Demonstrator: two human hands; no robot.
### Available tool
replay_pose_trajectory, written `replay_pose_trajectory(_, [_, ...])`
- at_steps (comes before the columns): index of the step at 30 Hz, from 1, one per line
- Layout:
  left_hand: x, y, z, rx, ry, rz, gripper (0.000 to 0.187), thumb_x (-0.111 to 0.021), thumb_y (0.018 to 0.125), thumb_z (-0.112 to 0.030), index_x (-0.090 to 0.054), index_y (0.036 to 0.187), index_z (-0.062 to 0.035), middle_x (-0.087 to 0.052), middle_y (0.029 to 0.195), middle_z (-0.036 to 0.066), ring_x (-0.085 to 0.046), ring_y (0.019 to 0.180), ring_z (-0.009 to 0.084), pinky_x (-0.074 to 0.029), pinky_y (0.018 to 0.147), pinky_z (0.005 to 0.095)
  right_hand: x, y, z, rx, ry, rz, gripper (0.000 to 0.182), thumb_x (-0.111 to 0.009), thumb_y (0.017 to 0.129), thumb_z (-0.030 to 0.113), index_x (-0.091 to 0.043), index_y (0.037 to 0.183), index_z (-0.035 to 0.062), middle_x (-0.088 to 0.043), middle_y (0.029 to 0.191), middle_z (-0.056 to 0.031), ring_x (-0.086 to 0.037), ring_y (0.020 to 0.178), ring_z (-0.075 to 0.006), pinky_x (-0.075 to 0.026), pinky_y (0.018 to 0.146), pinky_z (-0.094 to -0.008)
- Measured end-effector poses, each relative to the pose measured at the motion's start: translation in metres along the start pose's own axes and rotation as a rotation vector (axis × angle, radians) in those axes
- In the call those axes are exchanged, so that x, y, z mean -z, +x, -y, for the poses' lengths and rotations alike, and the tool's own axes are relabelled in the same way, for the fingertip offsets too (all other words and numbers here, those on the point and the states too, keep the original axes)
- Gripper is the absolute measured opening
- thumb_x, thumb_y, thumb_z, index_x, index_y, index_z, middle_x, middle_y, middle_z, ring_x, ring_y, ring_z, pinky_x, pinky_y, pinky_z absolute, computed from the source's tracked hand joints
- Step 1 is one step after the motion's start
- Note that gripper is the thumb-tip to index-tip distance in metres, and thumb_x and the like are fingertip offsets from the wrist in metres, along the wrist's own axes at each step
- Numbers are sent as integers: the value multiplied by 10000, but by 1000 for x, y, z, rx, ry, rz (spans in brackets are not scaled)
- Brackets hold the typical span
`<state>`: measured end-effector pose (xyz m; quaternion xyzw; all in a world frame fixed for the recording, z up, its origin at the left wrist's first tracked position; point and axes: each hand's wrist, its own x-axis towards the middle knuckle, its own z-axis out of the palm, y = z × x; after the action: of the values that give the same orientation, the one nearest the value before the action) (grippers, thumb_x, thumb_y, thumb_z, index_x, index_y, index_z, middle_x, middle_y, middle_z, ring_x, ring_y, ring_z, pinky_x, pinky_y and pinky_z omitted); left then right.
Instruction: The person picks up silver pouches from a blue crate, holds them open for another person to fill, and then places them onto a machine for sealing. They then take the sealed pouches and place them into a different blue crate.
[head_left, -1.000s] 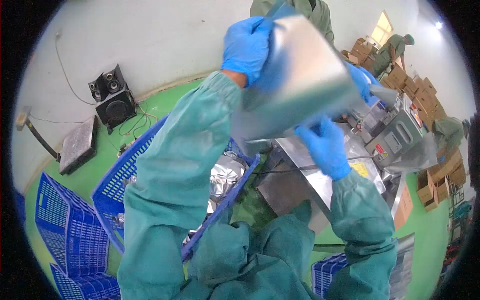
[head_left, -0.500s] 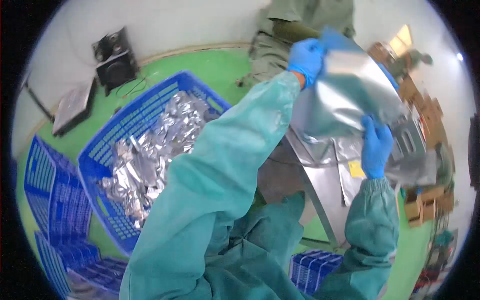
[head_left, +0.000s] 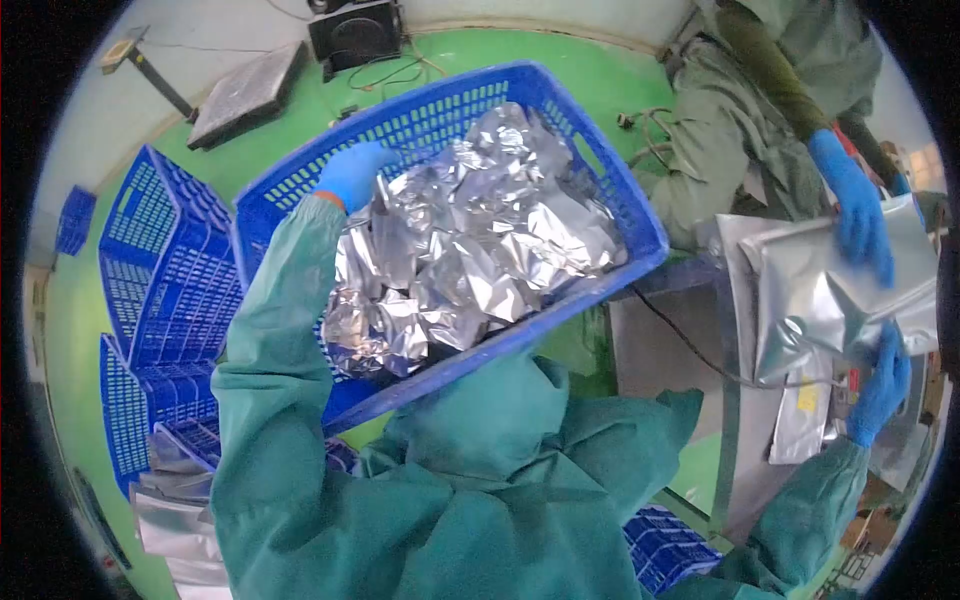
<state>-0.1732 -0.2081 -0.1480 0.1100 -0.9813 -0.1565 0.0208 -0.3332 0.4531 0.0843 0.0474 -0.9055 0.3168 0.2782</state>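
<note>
Much of our view is cut off: our green sleeves cover the near corner of the blue latticed plastic crate [head_left: 590, 170], and the dark lens rim swallows the edges. Our left hand [head_left: 352, 173], gloved in blue, reaches into the crate's far-left corner; whether its fingers grip anything we cannot tell. Inside lie crumpled, shiny silver foil bags [head_left: 470, 250] in a loose heap. Our right hand [head_left: 882, 385] curls its fingers on the lower edge of a smooth, flat silver foil pouch [head_left: 830, 300] lying on the steel table [head_left: 735, 440]. A co-worker's gloved hand [head_left: 855, 205] presses the pouch's top.
</note>
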Motion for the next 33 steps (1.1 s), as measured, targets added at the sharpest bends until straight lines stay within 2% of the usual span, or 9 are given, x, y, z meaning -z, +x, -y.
replay_pose_trajectory(3, [-33, -22, 38, -166, 425, -102, 529, -569, 724, 36, -566, 1199, -198, -475, 1311, 98, -519, 1104, 304, -446, 912, 389, -4, 1, -1, 65, 25, -46, 320, -580, 899, 226, -619, 1107, -14, -590, 871, -14, -510, 779, -89, -427, 688, -238])
replay_pose_trajectory(7, [-42, -26, 45, -125, 226, 25, 559, -622, 611, 63, -604, 1118, -173, -536, 1213, 99, -529, 1061, 311, -450, 872, 384, 9, 10, -4, -30, 33, -66, 339, -539, 913, 248, -605, 1149, 13, -583, 971, -38, -515, 877, -124, -418, 788, -266])
replay_pose_trajectory(9, [-46, -18, 55, -146, 221, 33, 534, -636, 582, 64, -628, 1067, -159, -566, 1160, 99, -540, 1034, 309, -457, 850, 381, 24, 14, 5, -69, 101, -68, 414, -479, 939, 274, -508, 1254, 7, -539, 1239, -82, -498, 1120, -161, -363, 975, -288])
replay_pose_trajectory(13, [-52, -5, 70, -97, 241, 57, 256, -606, 670, -57, -684, 893, -157, -633, 954, 67, -577, 934, 272, -476, 785, 369, 51, 24, -16, -49, 74, -119, 386, -462, 942, 273, -537, 1226, 23, -547, 1200, -73, -506, 1103, -161, -367, 963, -296])
replay_pose_trajectory(16, [-47, -5, 71, -340, 278, 99, 171, -569, 742, -162, -681, 870, -146, -608, 858, 67, -586, 878, 286, -486, 735, 374, 37, 5, -8, 65, 20, -46, 339, -489, 933, 230, -551, 1198, 27, -565, 1167, -80, -524, 1050, -163, -389, 924, -292])
replay_pose_trajectory(24, [39, -40, -9, -435, 394, -89, 153, -588, 702, -108, -642, 842, -137, -594, 824, 45, -564, 847, 259, -483, 648, 374, -53, -81, 105, 252, -40, 407, 184, -588, 832, 18, -594, 1016, 6, -620, 1001, -66, -569, 912, -151, -436, 822, -264])
replay_pose_trajectory(26, [75, -41, -47, -492, 389, -217, 154, -594, 705, -109, -636, 850, -138, -586, 828, 35, -560, 833, 241, -486, 640, 368, -65, -92, 138, 365, -40, 688, 203, -614, 783, 11, -606, 986, 19, -628, 935, -72, -578, 847, -157, -453, 773, -276])
replay_pose_trajectory(30, [152, -26, -127, -751, 223, -647, 192, -638, 674, -66, -647, 860, -108, -602, 813, 37, -570, 777, 244, -471, 641, 334, -115, -117, 177, 366, 259, 922, 340, -680, 744, 143, -601, 1046, 8, -642, 929, -147, -630, 848, -240, -491, 762, -338])
replay_pose_trajectory(33, [205, -10, -199, -911, 163, -787, 158, -644, 681, -26, -623, 826, -86, -567, 744, 73, -559, 699, 263, -474, 604, 345, -131, -123, 195, 342, 411, 886, 566, -745, 697, 298, -538, 1142, 17, -612, 1029, -143, -609, 867, -211, -495, 760, -312])
